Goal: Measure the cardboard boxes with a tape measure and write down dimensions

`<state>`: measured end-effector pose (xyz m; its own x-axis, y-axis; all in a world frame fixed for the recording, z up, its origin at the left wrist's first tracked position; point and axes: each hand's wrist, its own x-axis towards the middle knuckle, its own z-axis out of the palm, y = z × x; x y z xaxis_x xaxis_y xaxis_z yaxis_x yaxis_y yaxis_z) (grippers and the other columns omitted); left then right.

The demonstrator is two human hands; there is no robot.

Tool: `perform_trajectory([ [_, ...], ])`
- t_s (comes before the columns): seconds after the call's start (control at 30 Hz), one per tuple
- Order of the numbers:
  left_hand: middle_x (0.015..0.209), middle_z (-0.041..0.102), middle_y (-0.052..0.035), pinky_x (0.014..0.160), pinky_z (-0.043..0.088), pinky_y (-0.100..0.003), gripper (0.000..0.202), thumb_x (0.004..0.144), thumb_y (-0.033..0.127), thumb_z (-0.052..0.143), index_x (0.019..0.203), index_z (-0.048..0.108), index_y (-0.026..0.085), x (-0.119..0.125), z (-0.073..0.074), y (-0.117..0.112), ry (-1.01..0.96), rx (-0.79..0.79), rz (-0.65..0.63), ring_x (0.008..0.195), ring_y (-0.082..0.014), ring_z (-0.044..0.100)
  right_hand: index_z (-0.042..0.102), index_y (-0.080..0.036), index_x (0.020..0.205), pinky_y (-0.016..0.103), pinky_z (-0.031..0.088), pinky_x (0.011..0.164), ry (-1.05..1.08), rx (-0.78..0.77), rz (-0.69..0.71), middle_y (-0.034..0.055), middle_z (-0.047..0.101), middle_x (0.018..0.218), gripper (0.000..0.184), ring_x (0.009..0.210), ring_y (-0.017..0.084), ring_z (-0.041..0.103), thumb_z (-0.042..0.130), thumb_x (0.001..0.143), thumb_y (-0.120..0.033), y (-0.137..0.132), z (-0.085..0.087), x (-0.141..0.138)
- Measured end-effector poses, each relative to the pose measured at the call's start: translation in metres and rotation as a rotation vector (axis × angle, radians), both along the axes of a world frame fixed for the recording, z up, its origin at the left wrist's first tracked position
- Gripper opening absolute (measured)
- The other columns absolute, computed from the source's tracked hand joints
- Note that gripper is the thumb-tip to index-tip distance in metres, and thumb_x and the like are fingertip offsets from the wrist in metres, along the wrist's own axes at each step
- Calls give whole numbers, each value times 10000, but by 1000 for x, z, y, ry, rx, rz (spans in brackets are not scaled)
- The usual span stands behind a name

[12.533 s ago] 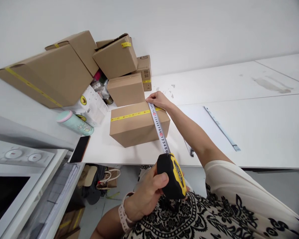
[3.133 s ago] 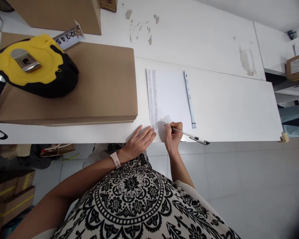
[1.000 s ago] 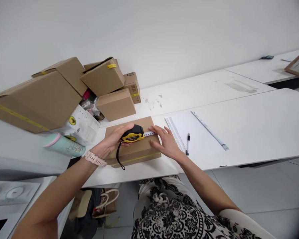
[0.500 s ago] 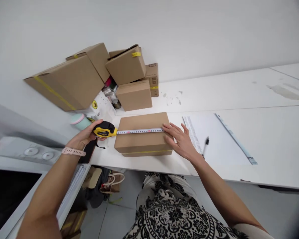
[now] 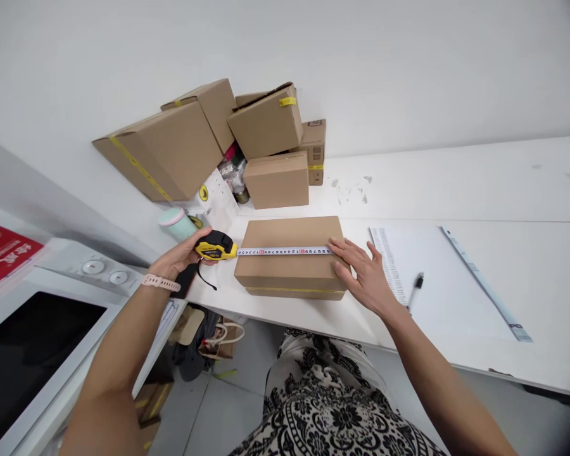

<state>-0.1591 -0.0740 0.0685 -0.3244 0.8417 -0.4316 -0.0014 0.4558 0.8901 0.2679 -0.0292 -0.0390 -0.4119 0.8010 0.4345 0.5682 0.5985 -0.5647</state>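
Observation:
A flat brown cardboard box (image 5: 292, 269) lies near the front edge of the white table (image 5: 456, 190). My left hand (image 5: 183, 255) is closed round a yellow and black tape measure (image 5: 215, 247), held just left of the box. Its white blade (image 5: 285, 251) runs straight across the box top. My right hand (image 5: 363, 272) lies with fingers spread on the box's right end, pressing the blade's tip down there.
Several cardboard boxes (image 5: 209, 136) are stacked against the wall behind. A mint bottle (image 5: 175, 223) and a white packet (image 5: 216, 199) lie at their foot. A sheet of paper (image 5: 437, 278) with a pen (image 5: 415, 288) lies to the right. A white appliance (image 5: 38, 329) stands at left.
Since a second ago my left hand has drawn the tape case leftward off the box, stretching the blade across its full length. My right hand stays on the right end. The view has shifted.

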Motion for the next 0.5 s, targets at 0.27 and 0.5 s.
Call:
perform_trajectory([
  [0.27,739,775,-97,541,629,-332,258,833,375,705,848,733,119,24,11,-15,5,76,77,614,-227,725,618,-342,1364,633,232,1216,117,-18,-46,49,561,1531,406,1440,301,495,419,1025,-441,-3,-2,-3],
  [0.5,835,787,-116,558,616,-355,419,652,487,856,903,764,164,76,10,-86,-80,94,-84,789,-340,756,698,-266,1243,490,461,1131,608,26,-154,111,636,1419,361,1364,265,563,506,981,-424,46,34,-1],
])
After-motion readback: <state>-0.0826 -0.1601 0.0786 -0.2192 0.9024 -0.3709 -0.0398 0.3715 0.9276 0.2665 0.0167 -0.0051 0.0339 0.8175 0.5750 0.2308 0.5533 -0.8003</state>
